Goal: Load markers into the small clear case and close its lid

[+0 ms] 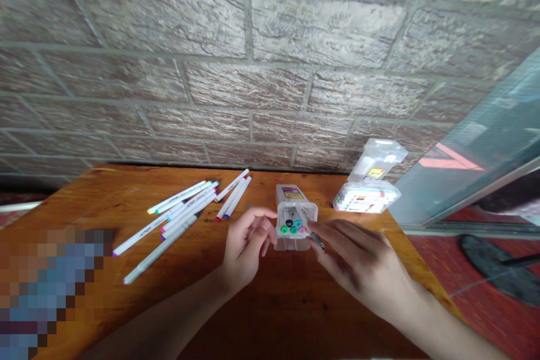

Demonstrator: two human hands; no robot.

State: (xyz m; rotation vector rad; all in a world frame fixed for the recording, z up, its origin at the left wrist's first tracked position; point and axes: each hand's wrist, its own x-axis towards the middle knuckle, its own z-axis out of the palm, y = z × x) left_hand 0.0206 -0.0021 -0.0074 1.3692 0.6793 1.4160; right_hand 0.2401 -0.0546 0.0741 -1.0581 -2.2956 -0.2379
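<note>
A clear plastic marker case (291, 194) lies on its side on the wooden table, its open end facing me. Several markers (294, 226) show inside it, with round cap ends in black, green, blue and pink. My right hand (358, 256) pinches a white marker (314, 235) with a dark end between thumb and fingers, angled into the case's mouth at the right. My left hand (248, 244) is beside the case's left edge, fingers loosely curved and apart, holding nothing. Its fingertips are close to the rim; whether they touch it is unclear.
Loose white markers (181, 208) with coloured ends lie in a spread pile on the table (270, 315) at the left. At the back right stands another clear case (367, 197), lid raised, with markers inside. A stone-block wall (270, 84) borders the table's back edge.
</note>
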